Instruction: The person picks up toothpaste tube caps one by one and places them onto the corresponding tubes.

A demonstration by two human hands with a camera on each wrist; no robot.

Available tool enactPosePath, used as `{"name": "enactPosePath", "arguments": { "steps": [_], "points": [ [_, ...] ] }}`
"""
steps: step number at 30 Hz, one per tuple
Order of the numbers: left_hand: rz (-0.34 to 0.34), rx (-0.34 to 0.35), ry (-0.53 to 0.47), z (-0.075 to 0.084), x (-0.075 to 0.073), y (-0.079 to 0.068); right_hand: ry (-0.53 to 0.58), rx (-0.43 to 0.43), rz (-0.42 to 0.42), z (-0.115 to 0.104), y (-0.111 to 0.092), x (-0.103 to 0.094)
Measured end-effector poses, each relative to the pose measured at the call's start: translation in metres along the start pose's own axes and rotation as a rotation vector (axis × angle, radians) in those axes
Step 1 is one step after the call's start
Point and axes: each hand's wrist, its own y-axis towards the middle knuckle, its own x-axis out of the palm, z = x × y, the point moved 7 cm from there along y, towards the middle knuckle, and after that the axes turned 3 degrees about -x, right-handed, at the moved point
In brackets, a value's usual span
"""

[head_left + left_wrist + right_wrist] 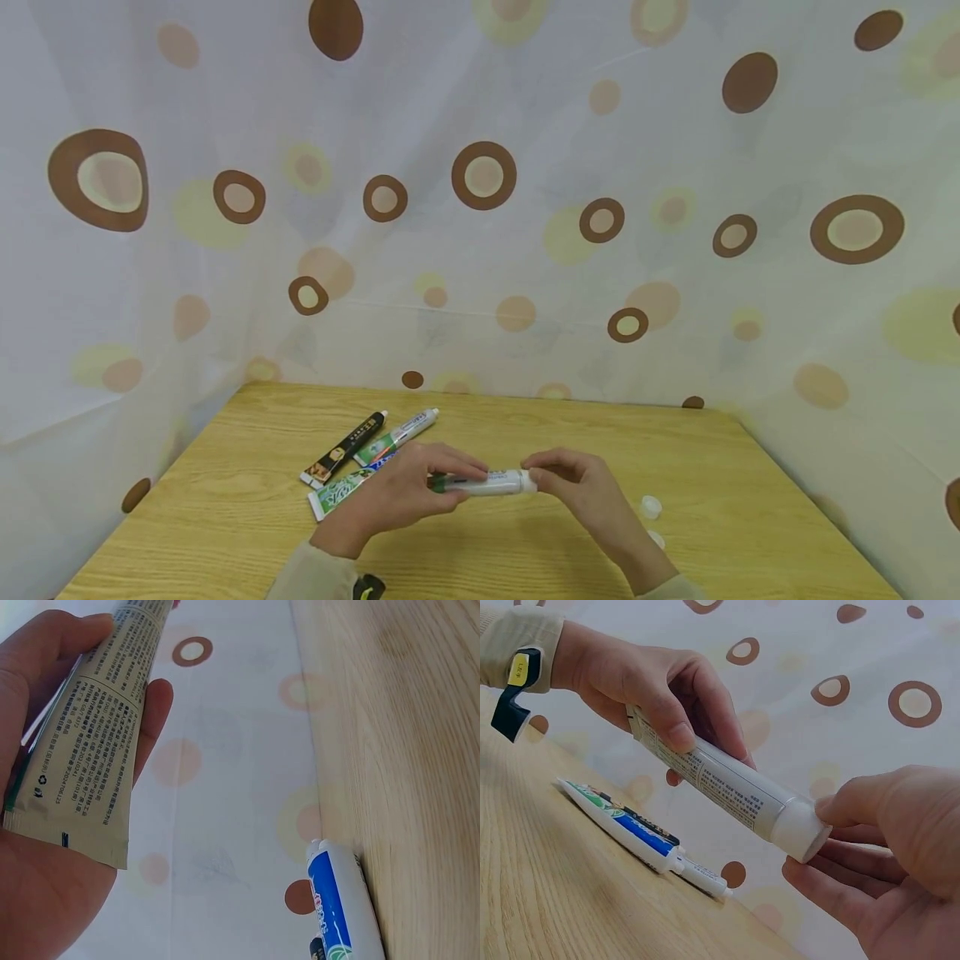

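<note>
My left hand grips a toothpaste tube above the table, thumb on one side and fingers on the other. In the left wrist view, fine print covers the near side of the tube, and its flat crimped end lies by the palm. On the other end sits a wide white cap. My right hand pinches this cap between thumb and fingers. Whether the cap is loose on the tube, I cannot tell.
Left on the wooden table lie a black tube, a white-and-green tube and a green-and-blue tube, partly behind my left hand. Two white caps lie at right, one farther back. Dotted curtain surrounds the table.
</note>
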Motion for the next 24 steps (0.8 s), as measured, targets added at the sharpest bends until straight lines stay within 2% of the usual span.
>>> {"name": "enactPosePath", "arguments": {
  "steps": [6,17,24],
  "points": [
    [0.01,0.015,-0.002,-0.0001,-0.002,-0.0003,-0.026,0.008,-0.014,-0.0002,0.0003,0.0019],
    [-0.005,-0.019,-0.038,-0.0005,-0.0001,-0.0005,-0.014,-0.043,0.041,-0.0036,0.0004,-0.0021],
    [0.008,-0.015,-0.055,0.0004,-0.0034,-0.0014,-0.029,-0.074,-0.005,-0.0059,-0.0004,-0.0005]
  ]
}}
